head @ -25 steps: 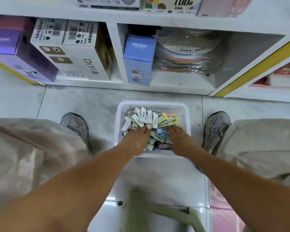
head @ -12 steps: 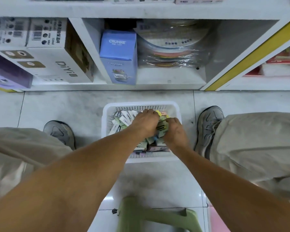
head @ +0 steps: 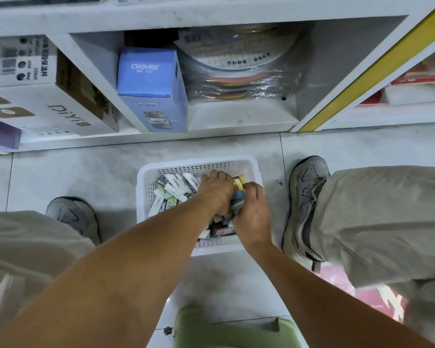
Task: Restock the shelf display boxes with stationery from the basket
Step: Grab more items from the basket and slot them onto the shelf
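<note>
Small boxed stationery packs (head: pixel 176 190) are being gathered between the curled left hand (head: pixel 217 190) and right hand (head: pixel 252 209) in the white perforated plastic basket (head: pixel 199 164), which is judged largely full, with restocking barely begun.

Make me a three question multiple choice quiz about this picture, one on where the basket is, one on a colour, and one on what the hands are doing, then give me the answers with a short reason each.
1. Where does the white basket stand?
A. On the floor between the person's two shoes
B. On the lowest shelf
C. On the green stool

2. What colour is the box marked CRUHRE on the shelf?
A. Red
B. Blue
C. Black

3. What are the two hands doing?
A. Resting on the knees
B. Lifting a box off the shelf
C. Both reaching into the basket among the small stationery packs

Answers:
1 A: the basket sits on the tiled floor, with a grey shoe on either side.
2 B: the box's top and front are light blue.
3 C: the left hand and right hand are side by side in the stationery packs, fingers curled into them.
</note>
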